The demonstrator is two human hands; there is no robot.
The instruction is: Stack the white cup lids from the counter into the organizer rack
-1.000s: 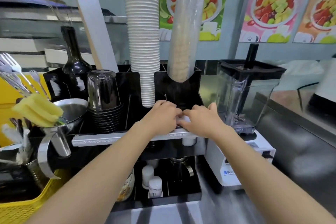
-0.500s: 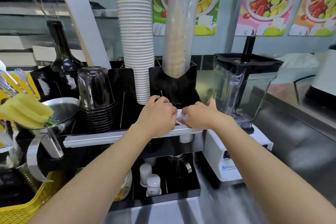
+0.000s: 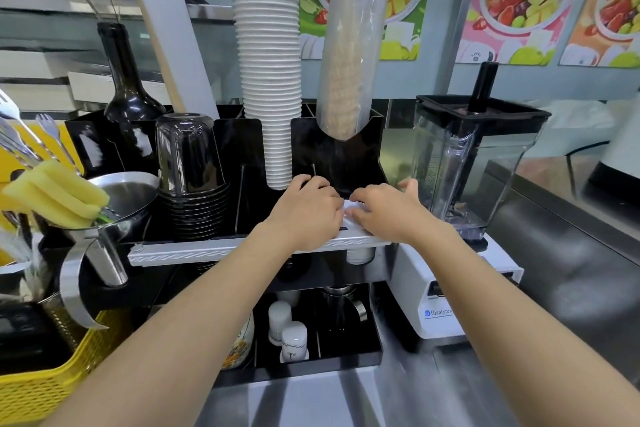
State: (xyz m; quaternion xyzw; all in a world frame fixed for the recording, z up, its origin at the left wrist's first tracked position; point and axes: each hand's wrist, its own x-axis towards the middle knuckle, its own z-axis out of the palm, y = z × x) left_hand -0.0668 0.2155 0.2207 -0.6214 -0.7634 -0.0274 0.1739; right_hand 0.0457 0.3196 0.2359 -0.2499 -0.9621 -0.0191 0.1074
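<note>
Little has shifted since a moment ago: both hands stay side by side over the front right slot of the black acrylic organizer rack (image 3: 304, 149). Between them a sliver of the white plastic cup lids (image 3: 347, 209) shows, touching the fingertips of each. Left hand (image 3: 306, 210) curls knuckles-up on the lids' left; right hand (image 3: 384, 210) lies flatter on their right, thumb raised toward the clear blender jar (image 3: 474, 163). Whether either hand pinches the lids cannot be told. Just beyond stands a tall white paper cup stack (image 3: 268, 62).
</note>
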